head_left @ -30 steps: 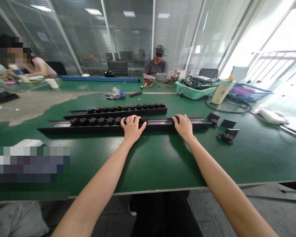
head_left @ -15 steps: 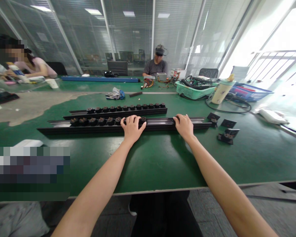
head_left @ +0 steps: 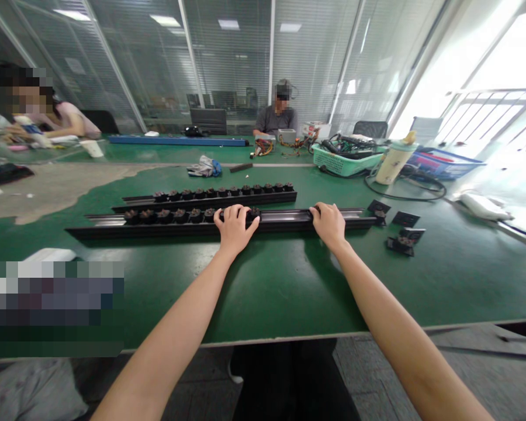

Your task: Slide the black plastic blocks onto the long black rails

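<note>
A long black rail (head_left: 175,233) with a shiny metal channel lies across the table before me. Round black socket-like modules (head_left: 181,216) stand in a row in its left part. My left hand (head_left: 235,225) is closed over the rail at the right end of that row, covering some modules, its thumb on the near side. Farther right, my right hand (head_left: 329,225) grips the same rail with curled fingers. Something dark shows at its fingertips, mostly hidden. Between both hands runs a bare stretch of channel (head_left: 284,216).
Behind lies a second black rail (head_left: 210,203) with similar modules. Several small black square pieces (head_left: 405,219) sit right of the front rail. Farther back are a green basket (head_left: 348,161) of cables, a tumbler (head_left: 395,164) and a grey-blue cloth (head_left: 204,166). Two people sit across the table.
My right hand has shifted very slightly to the right along the rail. My left hand stays in place.
</note>
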Action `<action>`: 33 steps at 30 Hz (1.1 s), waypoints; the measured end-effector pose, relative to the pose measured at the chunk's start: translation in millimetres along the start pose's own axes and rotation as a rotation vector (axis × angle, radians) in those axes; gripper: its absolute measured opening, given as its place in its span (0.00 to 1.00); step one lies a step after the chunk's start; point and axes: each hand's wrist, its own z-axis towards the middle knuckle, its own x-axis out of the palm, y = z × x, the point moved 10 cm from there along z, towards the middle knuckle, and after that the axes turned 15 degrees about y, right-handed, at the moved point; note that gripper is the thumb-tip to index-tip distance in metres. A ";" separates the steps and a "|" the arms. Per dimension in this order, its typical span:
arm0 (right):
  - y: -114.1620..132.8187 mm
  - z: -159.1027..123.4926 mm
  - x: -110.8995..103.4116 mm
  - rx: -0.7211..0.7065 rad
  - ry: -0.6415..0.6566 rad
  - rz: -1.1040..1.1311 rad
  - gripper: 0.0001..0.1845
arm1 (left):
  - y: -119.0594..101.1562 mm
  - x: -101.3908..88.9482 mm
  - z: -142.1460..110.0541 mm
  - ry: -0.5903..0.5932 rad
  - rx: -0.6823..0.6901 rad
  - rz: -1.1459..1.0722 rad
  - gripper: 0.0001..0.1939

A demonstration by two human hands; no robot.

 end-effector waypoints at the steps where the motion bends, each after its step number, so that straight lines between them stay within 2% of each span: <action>1: 0.1 -0.2 -0.5 0.002 -0.001 0.001 0.18 | 0.1 0.0 0.1 0.001 -0.002 -0.003 0.18; 19: -0.6 -1.4 -1.8 -0.003 -0.010 0.036 0.18 | -0.1 0.5 0.5 0.035 -0.018 -0.019 0.18; 27: -9.6 -5.4 -7.3 0.104 -0.033 -0.033 0.18 | 0.7 0.8 0.3 0.020 -0.007 -0.012 0.18; 33: -10.0 0.3 -0.4 0.053 0.006 -0.011 0.17 | 0.7 0.7 0.9 0.026 -0.009 -0.002 0.18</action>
